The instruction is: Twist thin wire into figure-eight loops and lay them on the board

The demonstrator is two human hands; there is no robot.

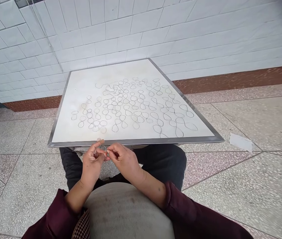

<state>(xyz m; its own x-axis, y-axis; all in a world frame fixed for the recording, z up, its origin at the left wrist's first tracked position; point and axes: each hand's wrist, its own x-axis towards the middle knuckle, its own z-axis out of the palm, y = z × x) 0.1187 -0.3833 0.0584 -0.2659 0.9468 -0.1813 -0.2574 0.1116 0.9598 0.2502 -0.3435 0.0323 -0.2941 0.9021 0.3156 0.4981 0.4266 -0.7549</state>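
Note:
My left hand (93,161) and my right hand (122,157) meet just below the near edge of a white table (81,86) with a metal rim. Both pinch a thin wire loop (103,148) between the fingertips, held above my lap. On the tabletop lie several thin wire pieces (133,106) bent into figure-eight loops, spread across its middle and right side. A longer, loosely bent wire (106,84) lies at the far end of that group.
A white tiled wall (156,30) with a brown skirting strip (230,79) stands behind the table. The floor is speckled terrazzo (255,172). A scrap of white paper (241,142) lies on the floor at the right. My legs are under the table.

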